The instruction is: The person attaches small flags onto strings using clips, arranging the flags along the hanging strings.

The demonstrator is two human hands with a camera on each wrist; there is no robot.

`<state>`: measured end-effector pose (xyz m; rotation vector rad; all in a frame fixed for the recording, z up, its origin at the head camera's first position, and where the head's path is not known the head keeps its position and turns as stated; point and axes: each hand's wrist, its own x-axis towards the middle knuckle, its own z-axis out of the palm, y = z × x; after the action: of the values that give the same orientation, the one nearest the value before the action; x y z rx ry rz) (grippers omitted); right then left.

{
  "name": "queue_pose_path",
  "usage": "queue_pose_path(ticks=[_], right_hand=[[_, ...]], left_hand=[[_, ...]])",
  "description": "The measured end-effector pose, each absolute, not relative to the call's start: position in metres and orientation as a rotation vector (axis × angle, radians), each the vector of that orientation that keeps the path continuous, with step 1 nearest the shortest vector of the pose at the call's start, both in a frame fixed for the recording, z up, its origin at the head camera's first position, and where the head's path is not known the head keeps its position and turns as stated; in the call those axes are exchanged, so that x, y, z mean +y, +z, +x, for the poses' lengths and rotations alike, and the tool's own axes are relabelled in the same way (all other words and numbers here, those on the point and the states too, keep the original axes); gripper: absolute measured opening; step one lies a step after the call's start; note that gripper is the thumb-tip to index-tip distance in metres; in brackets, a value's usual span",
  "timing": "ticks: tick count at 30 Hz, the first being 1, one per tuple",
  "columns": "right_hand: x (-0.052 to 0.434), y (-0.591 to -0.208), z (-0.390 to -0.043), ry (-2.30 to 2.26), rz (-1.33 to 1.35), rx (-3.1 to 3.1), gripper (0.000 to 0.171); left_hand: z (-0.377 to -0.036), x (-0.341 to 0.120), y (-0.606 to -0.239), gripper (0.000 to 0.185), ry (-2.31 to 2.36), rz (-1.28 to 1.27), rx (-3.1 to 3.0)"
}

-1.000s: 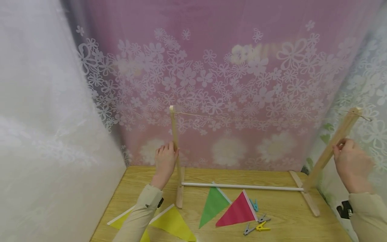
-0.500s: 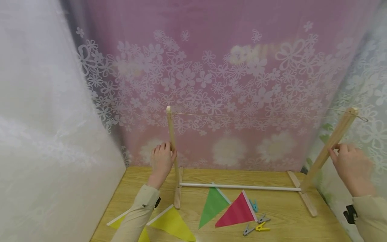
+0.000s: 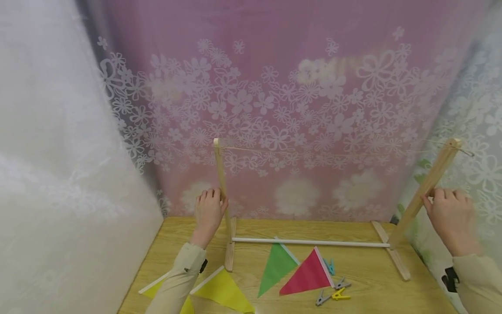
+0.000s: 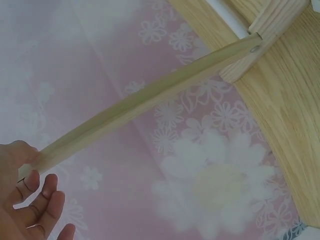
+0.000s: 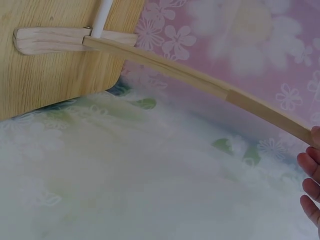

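A wooden stand has two upright posts joined low down by a white rod [image 3: 313,242], with a thin string [image 3: 266,150] stretched between their tops. My left hand [image 3: 208,210] pinches the left post [image 3: 220,172] partway up between thumb and index finger; the other fingers curl loosely beside it in the left wrist view. On the other side, my right hand [image 3: 451,216] pinches the right post [image 3: 433,174] at about mid-height. That hand is mostly cut off in the right wrist view, where its fingertips [image 5: 311,187] show at the post's end.
Before the stand, a green pennant [image 3: 277,266] and a red pennant [image 3: 307,274] lie on the wooden table [image 3: 372,296]. Two yellow pennants [image 3: 225,290] are at front left, one partly under the left sleeve. Blue [image 3: 329,267], grey and yellow clothespins [image 3: 340,294] lie by the red one.
The whole stand has shifted slightly left, both hands moving with it. My right hand's fingers have also changed their hold on the post. Pennants and clothespins stay put.
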<state>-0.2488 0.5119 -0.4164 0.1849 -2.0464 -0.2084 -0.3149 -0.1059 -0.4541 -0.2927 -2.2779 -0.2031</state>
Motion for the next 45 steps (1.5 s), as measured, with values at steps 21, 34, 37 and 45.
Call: queue_pose_path(ticks=[21,34,37,45], right_hand=[[0.485,-0.419,-0.249,-0.077,0.215,-2.015,0.069],[0.465,-0.421,-0.250,-0.043,0.208,-2.020,0.062],[0.460,-0.422,-0.249,-0.028,0.200,-2.032,0.055],[0.447,-0.422,-0.250,-0.007,0.182,-2.036,0.024]], left_hand=[[-0.316,-0.129,-0.456,0.029,-0.235,-0.301,-2.240],[-0.318,-0.146,-0.457,0.027,-0.227,-0.263,-2.232],[-0.316,-0.149,-0.456,0.027,-0.231,-0.260,-2.226],[-0.317,-0.160,-0.458,0.032,-0.242,-0.244,-2.179]])
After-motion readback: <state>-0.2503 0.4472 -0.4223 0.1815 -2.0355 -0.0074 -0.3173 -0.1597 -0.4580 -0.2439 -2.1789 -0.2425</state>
